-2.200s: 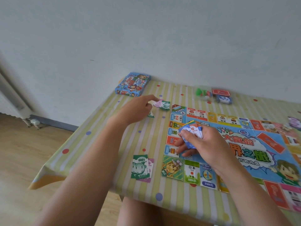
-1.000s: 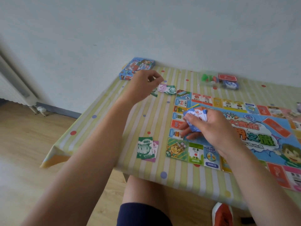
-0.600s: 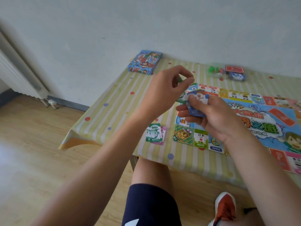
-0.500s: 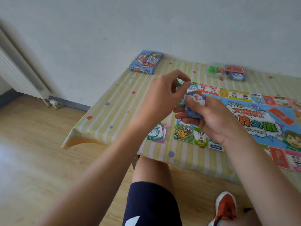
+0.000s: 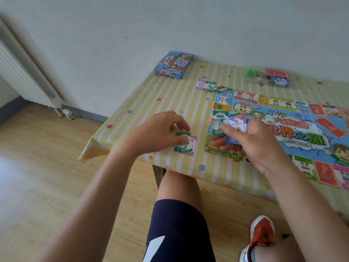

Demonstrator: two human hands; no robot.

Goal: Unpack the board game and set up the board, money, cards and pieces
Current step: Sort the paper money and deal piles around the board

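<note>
The colourful game board lies unfolded on the striped table. My right hand hovers over the board's left edge and grips a fanned stack of paper money, from which a green 1000 note sticks out to the left. My left hand is down near the table's front edge. Its fingertips hold a green note on top of a small near pile of green and pink notes. Another small pile of pink and green notes lies by the board's far left corner.
The blue game box sits at the far left corner of the table. A clear bag of plastic pieces, a red card deck and a blue card deck lie at the back. A radiator stands at left.
My left hand left the far pile, came to the stack in my right hand, then dropped to the near pile with a green note. The view tilted down and left.
</note>
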